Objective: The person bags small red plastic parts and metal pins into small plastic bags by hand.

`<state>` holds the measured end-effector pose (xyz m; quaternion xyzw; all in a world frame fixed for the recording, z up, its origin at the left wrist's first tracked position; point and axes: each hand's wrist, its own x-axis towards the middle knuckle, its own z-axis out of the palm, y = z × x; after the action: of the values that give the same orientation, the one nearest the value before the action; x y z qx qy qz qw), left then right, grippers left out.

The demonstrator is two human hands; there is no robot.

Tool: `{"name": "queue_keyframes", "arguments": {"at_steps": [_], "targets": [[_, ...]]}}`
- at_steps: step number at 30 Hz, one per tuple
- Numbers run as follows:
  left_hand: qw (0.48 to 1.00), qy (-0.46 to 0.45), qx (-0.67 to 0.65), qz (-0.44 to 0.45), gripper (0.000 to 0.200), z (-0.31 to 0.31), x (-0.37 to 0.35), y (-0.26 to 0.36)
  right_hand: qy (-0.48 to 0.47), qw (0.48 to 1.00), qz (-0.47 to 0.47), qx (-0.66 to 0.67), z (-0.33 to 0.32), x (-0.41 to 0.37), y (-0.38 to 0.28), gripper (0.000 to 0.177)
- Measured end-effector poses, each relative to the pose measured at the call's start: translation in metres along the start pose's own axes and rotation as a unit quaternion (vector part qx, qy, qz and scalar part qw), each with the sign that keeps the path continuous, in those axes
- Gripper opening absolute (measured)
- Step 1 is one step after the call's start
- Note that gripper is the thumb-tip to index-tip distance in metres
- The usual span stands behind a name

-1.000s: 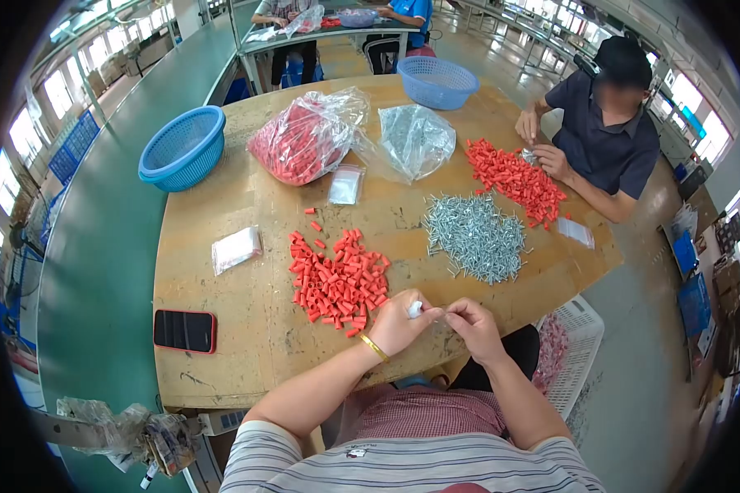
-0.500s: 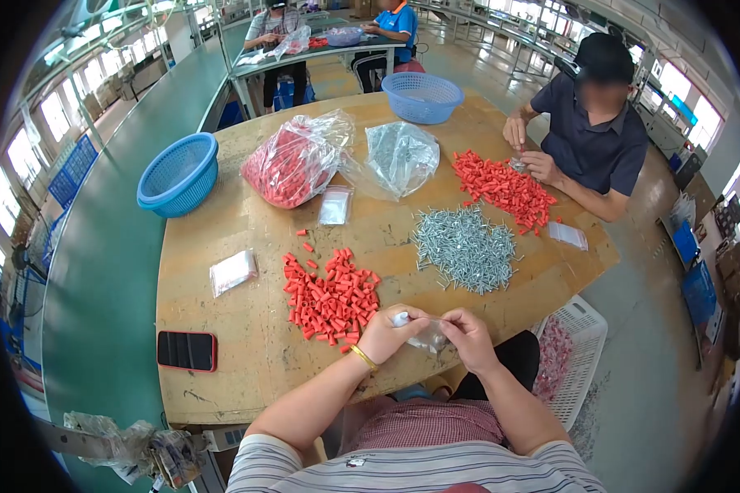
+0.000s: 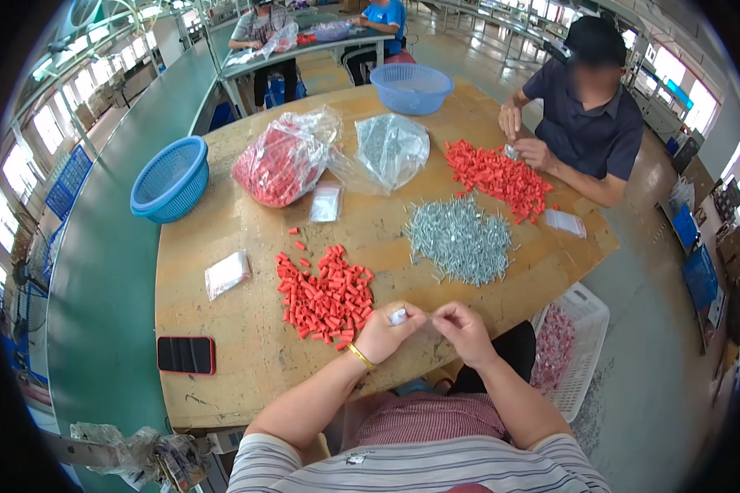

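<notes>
My left hand (image 3: 382, 335) is closed over the table's near edge, with a small white item (image 3: 398, 317) showing between thumb and curled fingers; its kind I cannot tell. Close to its right, my right hand (image 3: 467, 335) has thumb and forefinger pinched together, their tips almost meeting the left fingertips. Whatever lies in that pinch is hidden. A pile of red plastic sleeves (image 3: 325, 294) lies just beyond my left hand. Past my right hand is a heap of silvery screws (image 3: 459, 240).
Around the wooden table (image 3: 197, 304) are a phone (image 3: 186, 355), small clear bags (image 3: 227, 274), a large bag of red sleeves (image 3: 278, 163), and blue baskets (image 3: 171, 181). A co-worker (image 3: 588, 115) handles parts by another red pile (image 3: 501, 177). A white crate (image 3: 588, 353) stands at right.
The clear plastic bag that hung between my hands no longer shows there. My fingertips have drawn slightly apart, and the view has shifted a little.
</notes>
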<state>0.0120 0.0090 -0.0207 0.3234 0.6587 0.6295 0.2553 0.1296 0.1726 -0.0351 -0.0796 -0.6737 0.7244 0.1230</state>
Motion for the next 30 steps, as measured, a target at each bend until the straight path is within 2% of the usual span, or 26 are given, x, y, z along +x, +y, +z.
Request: {"name": "queue_keyframes", "arguments": {"at_steps": [4, 8, 16, 22, 24, 30], "targets": [[0.989, -0.019, 0.145, 0.034, 0.014, 0.0, -0.002, 0.007, 0.039, 0.998, 0.041, -0.013, 0.001, -0.003, -0.003, 0.008], [0.993, -0.02, 0.091, 0.071, 0.013, -0.001, 0.001, 0.006, 0.046, 0.998, 0.025, 0.023, -0.001, 0.0, 0.005, 0.007], [0.983, -0.021, 0.172, 0.063, 0.012, -0.002, -0.003, 0.008, 0.017, 0.999, 0.009, -0.029, -0.001, 0.0, 0.004, 0.01], [0.981, 0.006, 0.189, 0.04, 0.014, 0.002, -0.004, 0.008, 0.021, 1.0, -0.01, -0.004, 0.004, 0.001, 0.0, 0.011], [0.978, 0.013, 0.205, 0.048, 0.014, 0.003, -0.004, 0.007, 0.009, 1.0, 0.018, -0.008, 0.001, 0.0, -0.003, 0.01], [0.988, -0.028, 0.139, 0.063, 0.014, -0.001, -0.001, -0.004, 0.019, 1.0, 0.023, -0.006, -0.002, 0.0, 0.003, 0.01]]}}
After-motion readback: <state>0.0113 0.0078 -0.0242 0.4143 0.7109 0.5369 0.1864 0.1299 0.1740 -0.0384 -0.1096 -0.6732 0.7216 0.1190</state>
